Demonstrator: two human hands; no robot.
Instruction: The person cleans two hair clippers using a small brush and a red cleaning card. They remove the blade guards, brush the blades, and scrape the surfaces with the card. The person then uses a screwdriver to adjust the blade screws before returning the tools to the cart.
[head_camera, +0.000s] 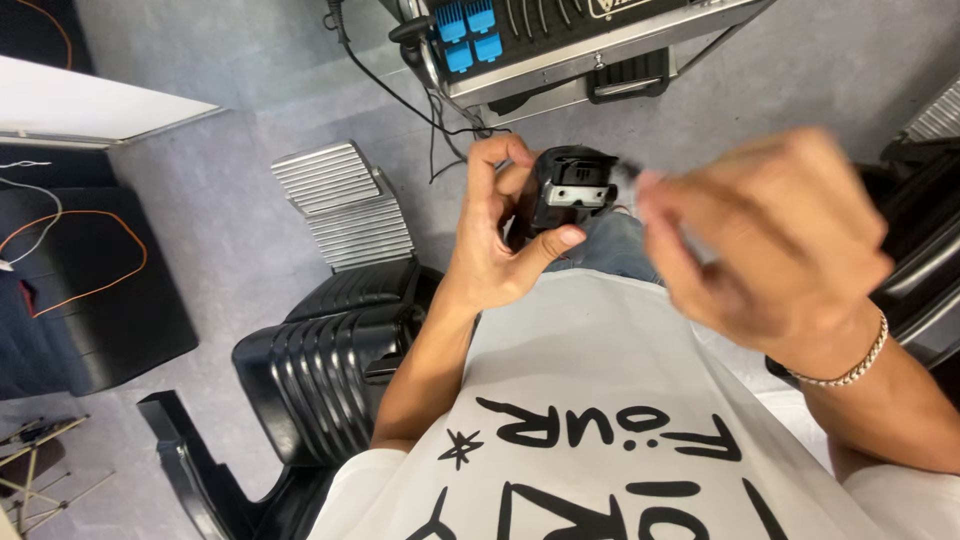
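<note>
Grey floor (230, 215) lies below the grip, with a black ribbed chair (330, 365) just left of it. The left hand (497, 240) closes around a small black clipper (568, 190) with a silvery plate. The right hand (770, 235), blurred, hovers just right of it, fingers curled; whether it holds anything I cannot tell.

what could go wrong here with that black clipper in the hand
1. The left hand pinches the clipper only with thumb and fingers over the lap; a slip might drop it onto the floor.
2. The right hand is blurred close to the clipper's head, so it could knock it or catch on the blade end.
</note>
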